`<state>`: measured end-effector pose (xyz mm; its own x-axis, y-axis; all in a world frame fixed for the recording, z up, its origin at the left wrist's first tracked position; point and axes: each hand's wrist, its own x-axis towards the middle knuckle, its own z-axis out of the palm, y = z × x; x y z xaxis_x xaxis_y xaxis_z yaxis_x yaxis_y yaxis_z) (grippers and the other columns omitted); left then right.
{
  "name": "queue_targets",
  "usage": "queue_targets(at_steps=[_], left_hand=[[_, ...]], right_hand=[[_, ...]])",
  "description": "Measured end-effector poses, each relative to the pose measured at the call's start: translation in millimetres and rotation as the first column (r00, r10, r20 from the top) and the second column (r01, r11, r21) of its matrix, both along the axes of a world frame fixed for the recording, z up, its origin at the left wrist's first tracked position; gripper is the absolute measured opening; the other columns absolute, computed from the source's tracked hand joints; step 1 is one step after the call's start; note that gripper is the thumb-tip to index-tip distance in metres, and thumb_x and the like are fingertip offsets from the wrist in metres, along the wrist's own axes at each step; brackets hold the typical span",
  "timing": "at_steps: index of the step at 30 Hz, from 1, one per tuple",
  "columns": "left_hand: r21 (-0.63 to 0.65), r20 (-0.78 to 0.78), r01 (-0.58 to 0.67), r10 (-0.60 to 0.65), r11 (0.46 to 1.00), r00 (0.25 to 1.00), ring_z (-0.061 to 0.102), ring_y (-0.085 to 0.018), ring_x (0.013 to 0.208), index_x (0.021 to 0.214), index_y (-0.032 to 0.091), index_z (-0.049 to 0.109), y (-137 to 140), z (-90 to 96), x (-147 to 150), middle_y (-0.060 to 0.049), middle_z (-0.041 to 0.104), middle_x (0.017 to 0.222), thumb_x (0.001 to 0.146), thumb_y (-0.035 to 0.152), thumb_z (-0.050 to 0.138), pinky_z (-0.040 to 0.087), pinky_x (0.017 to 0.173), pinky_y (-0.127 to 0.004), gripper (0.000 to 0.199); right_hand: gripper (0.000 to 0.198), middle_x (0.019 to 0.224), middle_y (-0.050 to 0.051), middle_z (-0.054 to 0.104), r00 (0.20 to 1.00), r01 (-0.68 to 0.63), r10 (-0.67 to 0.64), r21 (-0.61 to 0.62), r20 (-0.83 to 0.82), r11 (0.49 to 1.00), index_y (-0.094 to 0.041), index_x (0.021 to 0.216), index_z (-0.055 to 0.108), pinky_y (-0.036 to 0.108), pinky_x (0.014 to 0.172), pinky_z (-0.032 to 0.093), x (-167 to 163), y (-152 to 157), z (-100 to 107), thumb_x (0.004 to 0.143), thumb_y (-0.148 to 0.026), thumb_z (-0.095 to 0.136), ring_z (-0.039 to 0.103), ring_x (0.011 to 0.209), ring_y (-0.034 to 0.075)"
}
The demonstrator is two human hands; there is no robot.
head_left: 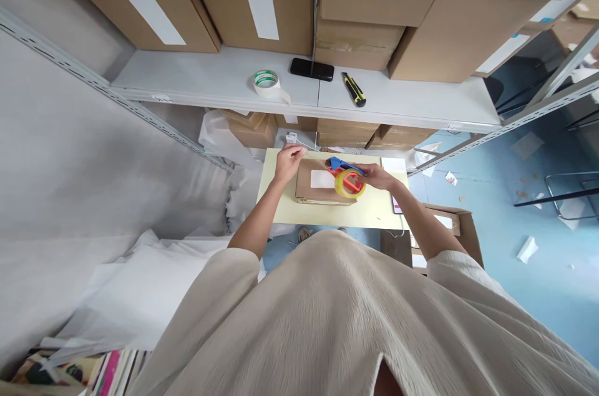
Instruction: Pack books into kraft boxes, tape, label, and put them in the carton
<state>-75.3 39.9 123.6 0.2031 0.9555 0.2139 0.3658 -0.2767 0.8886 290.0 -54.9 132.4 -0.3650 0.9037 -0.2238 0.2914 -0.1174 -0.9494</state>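
A small brown cardboard box with a white label lies on the pale yellow tabletop in front of me. In my right hand is a blue and red tape dispenser loaded with a roll of yellowish tape. It hangs over the right part of the box and hides some of that side. My left hand is at the box's far left corner, thumb and fingers pinched together. Whatever lies between those fingertips is too small to make out.
On the grey shelf lie a white tape roll, a black phone and a yellow-black box cutter, with large cartons behind. A second phone is at the table's right edge. An open carton stands to the right.
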Motion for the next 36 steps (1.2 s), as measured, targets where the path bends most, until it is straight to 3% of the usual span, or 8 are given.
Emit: queue_targets(at_steps=[5, 9, 15, 19, 22, 28, 31, 36], left_hand=[[-0.037, -0.023, 0.026, -0.027, 0.999, 0.999, 0.076, -0.026, 0.107, 0.096, 0.023, 0.088, -3.3, -21.8, -16.1, -0.011, 0.078, 0.114, 0.104, 0.053, 0.075, 0.063, 0.101, -0.039, 0.034], [0.010, -0.073, 0.030, -0.030, 0.999, 0.997, 0.077, -0.028, 0.104, 0.104, 0.024, 0.091, -11.1, -24.7, -24.0, -0.009, 0.082, 0.104, 0.106, 0.054, 0.071, 0.062, 0.102, -0.040, 0.036], [-0.186, 0.062, 0.080, -0.070, 0.979, 0.996, 0.084, -0.031, 0.100, 0.103, 0.022, 0.091, -26.9, -36.7, -27.6, -0.011, 0.089, 0.105, 0.096, 0.058, 0.077, 0.066, 0.099, -0.043, 0.039], [-0.310, 0.140, 0.009, 0.036, 0.951, 0.990, 0.084, -0.032, 0.106, 0.096, 0.022, 0.089, -33.9, -41.7, -24.4, -0.010, 0.089, 0.105, 0.094, 0.061, 0.077, 0.066, 0.104, -0.045, 0.040], [-0.308, 0.119, -0.028, 0.067, 0.951, 0.991, 0.084, -0.032, 0.106, 0.094, 0.022, 0.088, -35.9, -40.8, -22.7, -0.009, 0.089, 0.101, 0.094, 0.063, 0.077, 0.065, 0.102, -0.045, 0.043], [-0.299, 0.087, 0.007, 0.020, 0.954, 0.996, 0.083, -0.029, 0.099, 0.097, 0.022, 0.083, -31.4, -39.3, -20.4, -0.011, 0.088, 0.107, 0.088, 0.046, 0.085, 0.064, 0.099, -0.044, 0.025], [-0.295, 0.107, 0.007, 0.026, 0.955, 0.994, 0.081, -0.025, 0.095, 0.099, 0.023, 0.078, -28.6, -36.8, -17.8, -0.009, 0.086, 0.104, 0.088, 0.039, 0.084, 0.064, 0.096, -0.040, 0.020], [-0.282, 0.126, -0.048, 0.087, 0.958, 0.988, 0.077, -0.021, 0.086, 0.097, 0.025, 0.069, -29.4, -25.7, -11.8, -0.003, 0.081, 0.093, 0.086, 0.031, 0.084, 0.062, 0.089, -0.035, 0.020]], right_hand=[[0.061, 0.149, 0.012, 0.078, 0.957, 0.012, -0.075, 0.218, 0.280, 0.976, -0.026, 0.150, 0.078, 0.057, 0.113, 0.064, 2.1, -2.2, 1.9, 0.095, -0.052, 0.082, 0.076, 0.128, 0.037], [0.051, 0.152, 0.014, 0.072, 0.897, -0.060, -0.146, 0.441, 0.418, 0.895, -0.028, 0.152, 0.072, 0.060, 0.123, 0.058, -6.9, -9.6, -7.5, 0.103, -0.044, 0.073, 0.069, 0.140, 0.037], [0.049, 0.150, 0.016, 0.066, 0.826, -0.143, -0.166, 0.486, 0.539, 0.862, -0.032, 0.156, 0.065, 0.061, 0.124, 0.056, -21.3, -26.5, -25.4, 0.107, -0.036, 0.067, 0.064, 0.142, 0.039], [0.055, 0.152, 0.018, 0.062, 0.821, -0.174, -0.112, 0.433, 0.560, 0.884, -0.029, 0.154, 0.061, 0.057, 0.120, 0.057, -27.4, -34.1, -23.1, 0.103, -0.042, 0.074, 0.064, 0.141, 0.039], [0.060, 0.148, 0.017, 0.064, 0.822, -0.180, -0.059, 0.355, 0.567, 0.917, -0.026, 0.147, 0.059, 0.051, 0.110, 0.059, -32.4, -36.0, -16.4, 0.097, -0.052, 0.079, 0.069, 0.127, 0.037], [0.042, 0.112, 0.012, 0.075, 0.820, -0.028, -0.107, 0.225, 0.562, 0.974, -0.023, 0.128, 0.057, 0.041, 0.086, 0.055, -51.6, -19.3, -5.1, 0.109, -0.061, 0.053, 0.070, 0.094, 0.030], [0.045, 0.115, 0.013, 0.078, 0.783, 0.055, -0.090, 0.076, 0.616, 0.996, -0.022, 0.132, 0.060, 0.038, 0.082, 0.053, -60.2, 0.0, 4.1, 0.101, -0.054, 0.067, 0.072, 0.094, 0.031], [0.035, 0.118, 0.016, 0.082, 0.771, 0.016, 0.123, -0.211, 0.625, 0.977, -0.020, 0.106, 0.075, 0.036, 0.086, 0.053, -64.5, 20.7, 22.1, 0.102, -0.055, 0.069, 0.074, 0.102, 0.031]])
